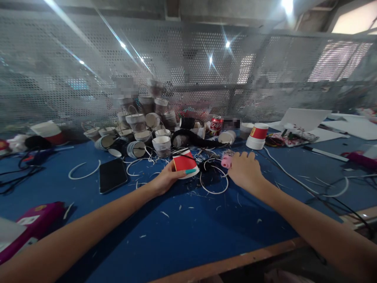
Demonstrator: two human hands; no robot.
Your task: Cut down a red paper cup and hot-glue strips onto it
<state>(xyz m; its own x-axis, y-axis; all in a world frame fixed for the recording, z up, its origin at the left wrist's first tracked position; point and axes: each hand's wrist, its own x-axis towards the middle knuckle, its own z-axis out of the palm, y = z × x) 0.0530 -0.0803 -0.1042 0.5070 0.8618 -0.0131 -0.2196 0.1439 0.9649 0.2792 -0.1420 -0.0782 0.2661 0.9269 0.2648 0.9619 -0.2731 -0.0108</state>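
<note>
My left hand is closed round a red and white paper cup, tilted over the table. A dark strand crosses the upper part of the cup. My right hand, knuckles up, grips a small pink object with dark spots on its end; its kind is unclear, as the palm hides most of it. Between the hands lie a loop of white cord and a tangle of black and white strands. Behind the right hand stands an upside-down stack of red and white paper cups.
Several brownish-white cups are piled at the back against the perforated metal screen. A red can stands nearby. A black phone lies left, with a magenta item nearer me. White scraps dot the blue tabletop.
</note>
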